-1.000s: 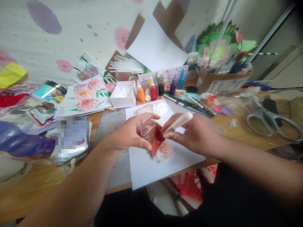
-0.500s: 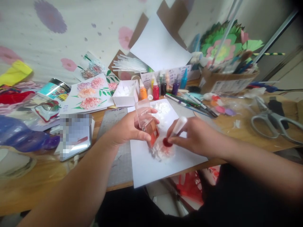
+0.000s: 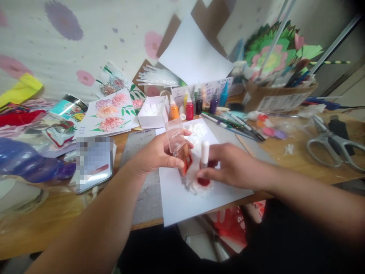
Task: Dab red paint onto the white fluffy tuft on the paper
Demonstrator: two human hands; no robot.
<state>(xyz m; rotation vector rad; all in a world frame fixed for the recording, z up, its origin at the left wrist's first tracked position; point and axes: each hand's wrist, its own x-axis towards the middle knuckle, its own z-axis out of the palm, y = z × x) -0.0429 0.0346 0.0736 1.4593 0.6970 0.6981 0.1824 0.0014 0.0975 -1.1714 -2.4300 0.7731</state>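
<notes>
Tipping more upright than half a second ago, the short brush is now pointing its dark red bristles down at a ruffled white piece and seemingly touching it. The right hand is pinching the brush low, thumb and fingers closing near the bristles, with the pale handle rising above them. The left hand is gripping an open colour compact, thumb in front and fingers behind, and is holding it tilted just left of the brush. Its clear lid is standing raised. Beneath both hands, a white sheet is lying partly over a grey mat on the wooden bench; a second white cluster is sitting farther back.

Judging by looks, the brush is feeling light, with a stiff handle and soft bristles, so its handle is offering the best hold. The compact is probably light, smooth and brittle at the lid, favouring a grasp by the base edges. The ruffled piece is seeming flimsy, calling for gentle pressure.
</notes>
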